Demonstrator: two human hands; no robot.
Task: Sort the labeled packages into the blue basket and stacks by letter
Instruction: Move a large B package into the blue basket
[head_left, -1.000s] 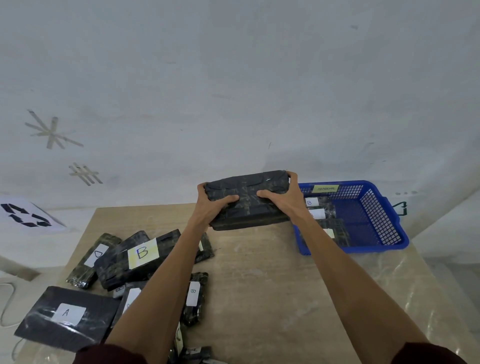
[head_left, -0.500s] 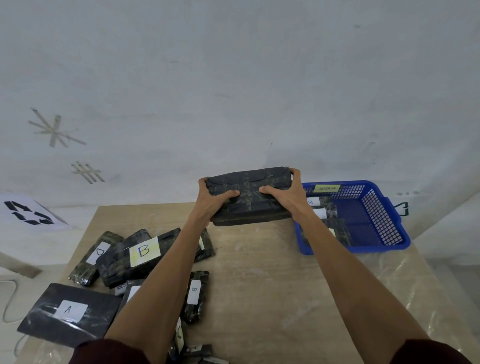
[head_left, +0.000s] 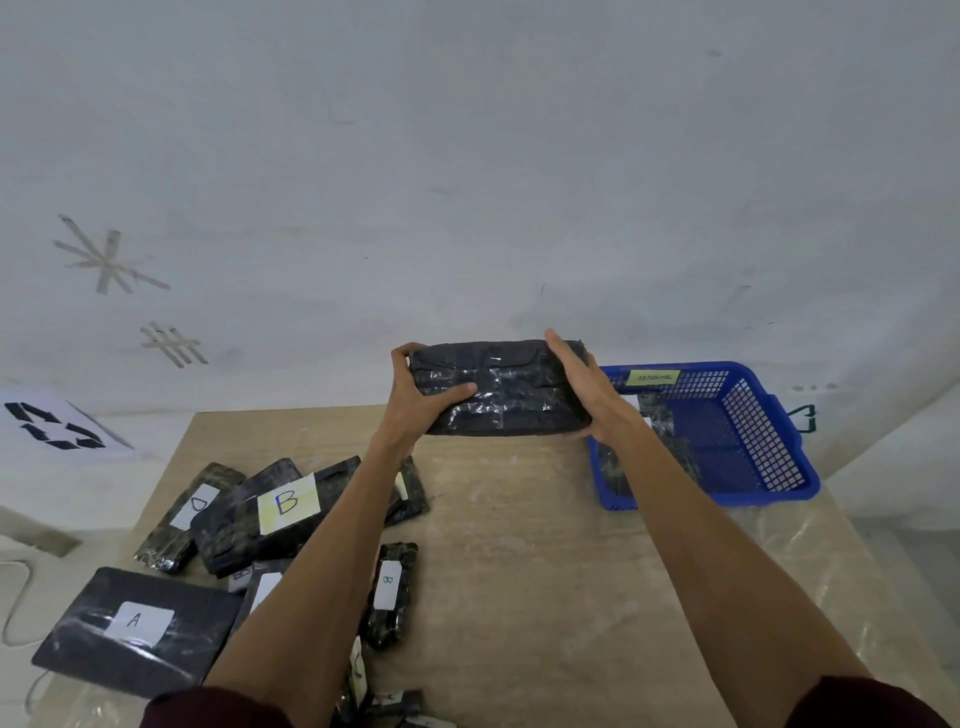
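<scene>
Mid-sort right now, and this looks like the "which letter is it" bit. Both hands are up with one black wrapped package (head_left: 498, 387) between them, lifted off the counter (head_left: 545, 545) over its far edge, just left of the blue basket (head_left: 748, 499). The left hand (head_left: 415, 400) grips the left end with the thumb laid across the near face. The right hand (head_left: 587, 395) clamps the right end, thumb on top and the other fingers mostly hidden behind it.

The face turned toward the camera has no label I can see, just shiny wrap and tape. So my guess is the letter is either on a hidden side or not there at all.

The basket has a little tag (head_left: 653, 377) that reads ABNORMAL, and a few dark packages already sit inside. The rest are piled on the left of the counter:
- a big flat one marked A (head_left: 135, 629)
- one with a yellow B label (head_left: 270, 512)
- a D (head_left: 189, 512)
- a small B (head_left: 389, 592) nearer the middle

They're pretty jumbled, not real stacks yet.

The next move probably means rolling the package over to check the other sides. If a letter turns up, it goes across to the matching pile on the left. If nothing turns up, the basket is right beside it, a short shift to the right and down. It looks bulky, so keeping two hands on it seems smart
</scene>
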